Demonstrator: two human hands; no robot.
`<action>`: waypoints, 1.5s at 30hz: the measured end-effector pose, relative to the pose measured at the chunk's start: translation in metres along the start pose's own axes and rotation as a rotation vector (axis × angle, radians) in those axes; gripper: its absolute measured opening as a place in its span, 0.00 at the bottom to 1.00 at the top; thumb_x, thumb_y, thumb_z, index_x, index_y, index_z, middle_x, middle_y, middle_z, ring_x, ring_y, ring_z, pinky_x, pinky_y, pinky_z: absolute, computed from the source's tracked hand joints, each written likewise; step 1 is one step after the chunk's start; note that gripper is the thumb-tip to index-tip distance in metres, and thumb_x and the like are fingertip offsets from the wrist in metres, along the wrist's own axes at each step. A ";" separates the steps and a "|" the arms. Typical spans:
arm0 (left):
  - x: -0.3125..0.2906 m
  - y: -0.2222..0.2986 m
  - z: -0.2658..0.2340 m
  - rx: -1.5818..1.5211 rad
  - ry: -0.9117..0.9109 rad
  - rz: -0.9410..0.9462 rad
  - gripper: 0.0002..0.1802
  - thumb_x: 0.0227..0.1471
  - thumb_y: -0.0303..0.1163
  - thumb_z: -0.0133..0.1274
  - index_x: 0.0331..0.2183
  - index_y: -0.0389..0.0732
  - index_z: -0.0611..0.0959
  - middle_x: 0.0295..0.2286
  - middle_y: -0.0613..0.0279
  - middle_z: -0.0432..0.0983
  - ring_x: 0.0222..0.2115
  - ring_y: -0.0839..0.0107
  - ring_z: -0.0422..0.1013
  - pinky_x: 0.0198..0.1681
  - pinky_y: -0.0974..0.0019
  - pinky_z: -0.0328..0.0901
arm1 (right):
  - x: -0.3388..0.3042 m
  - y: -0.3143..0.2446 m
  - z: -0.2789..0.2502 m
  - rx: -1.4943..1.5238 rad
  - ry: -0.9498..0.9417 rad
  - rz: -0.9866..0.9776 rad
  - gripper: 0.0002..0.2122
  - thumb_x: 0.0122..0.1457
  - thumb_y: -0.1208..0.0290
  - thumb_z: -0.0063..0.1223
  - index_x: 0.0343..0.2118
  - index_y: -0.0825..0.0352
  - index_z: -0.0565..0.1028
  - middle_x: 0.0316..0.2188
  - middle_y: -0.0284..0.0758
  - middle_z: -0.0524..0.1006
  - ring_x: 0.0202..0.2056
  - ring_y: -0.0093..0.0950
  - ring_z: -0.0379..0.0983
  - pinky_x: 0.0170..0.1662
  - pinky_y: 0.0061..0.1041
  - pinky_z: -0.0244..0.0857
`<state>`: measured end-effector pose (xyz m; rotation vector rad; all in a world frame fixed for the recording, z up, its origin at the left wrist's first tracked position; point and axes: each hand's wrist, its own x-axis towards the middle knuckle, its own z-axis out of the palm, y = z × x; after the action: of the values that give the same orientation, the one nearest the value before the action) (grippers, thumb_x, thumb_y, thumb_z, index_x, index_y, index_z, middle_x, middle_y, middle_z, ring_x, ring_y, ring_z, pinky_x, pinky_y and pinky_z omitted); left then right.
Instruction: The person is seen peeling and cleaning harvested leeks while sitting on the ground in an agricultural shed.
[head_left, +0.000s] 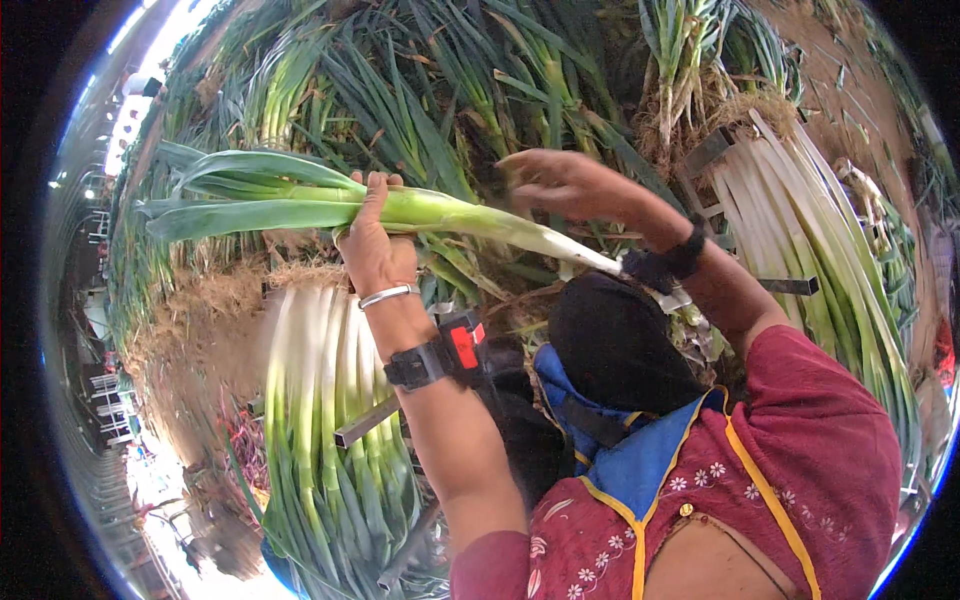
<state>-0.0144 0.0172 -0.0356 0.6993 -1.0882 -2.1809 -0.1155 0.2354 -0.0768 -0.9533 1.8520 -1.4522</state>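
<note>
My left hand (378, 232) is wrapped round a large leek (480, 217), with the thumb over its pale green stem. The leek lies nearly level across my front. Its split green leaves fan out to the left, and its white end slopes down to the right toward my dark-clothed knee. Just above the white part, my right hand (570, 185) is apart from the leek, slightly blurred, its fingers stretched out and holding nothing that I can see.
Leeks with white stems (320, 375) lie stacked at the left on a metal frame (365, 420). Another stack (790, 210) leans at the right by a second metal bar (790, 286). A heap of leafy leeks (400, 100) fills the far side, roots showing at places.
</note>
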 end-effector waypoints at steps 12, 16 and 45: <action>-0.016 0.014 0.010 -0.033 -0.284 -0.206 0.26 0.51 0.43 0.54 0.45 0.34 0.69 0.40 0.54 0.70 0.42 0.61 0.67 0.46 0.52 0.63 | 0.025 -0.027 0.054 0.022 0.296 -0.204 0.21 0.42 0.73 0.63 0.40 0.71 0.71 0.35 0.36 0.74 0.38 0.24 0.70 0.44 0.23 0.63; -0.020 0.018 0.009 -0.035 -0.399 -0.141 0.25 0.50 0.34 0.51 0.47 0.33 0.67 0.44 0.50 0.68 0.45 0.59 0.66 0.50 0.49 0.61 | 0.026 -0.025 0.048 0.296 0.226 -0.214 0.18 0.43 0.77 0.63 0.39 0.69 0.71 0.34 0.30 0.73 0.38 0.18 0.67 0.43 0.19 0.62; -0.015 0.012 -0.008 0.072 -0.295 -0.014 0.38 0.39 0.30 0.65 0.53 0.43 0.68 0.42 0.66 0.70 0.43 0.70 0.67 0.48 0.57 0.63 | 0.017 -0.025 0.041 0.857 -0.051 -0.139 0.13 0.49 0.71 0.61 0.35 0.69 0.73 0.31 0.30 0.75 0.34 0.19 0.70 0.41 0.19 0.63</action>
<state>0.0045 0.0175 -0.0273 0.4239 -1.3182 -2.3168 -0.0877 0.1950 -0.0624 -0.6642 0.9450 -2.0143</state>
